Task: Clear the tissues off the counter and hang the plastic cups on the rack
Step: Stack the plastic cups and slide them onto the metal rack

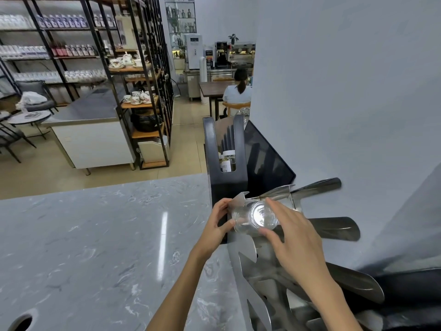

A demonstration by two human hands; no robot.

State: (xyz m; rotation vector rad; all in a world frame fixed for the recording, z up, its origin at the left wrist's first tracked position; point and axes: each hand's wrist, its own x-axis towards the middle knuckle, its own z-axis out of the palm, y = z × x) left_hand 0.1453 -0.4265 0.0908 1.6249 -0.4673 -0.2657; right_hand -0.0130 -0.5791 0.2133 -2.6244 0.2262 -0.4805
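Note:
A clear plastic cup lies on its side, its base toward me, at the upper arms of a shiny metal rack with leaf-shaped prongs. My left hand grips the cup's rim side with thumb and fingers. My right hand holds its base end from the right, fingers spread over it. Whether the cup sits on a prong I cannot tell. No tissues show on the grey marble counter.
A black holder with small bottles and a dark tablet screen stand behind the rack by the white wall. A round hole cuts the counter's near left corner. Shelves, tables and a seated person lie beyond.

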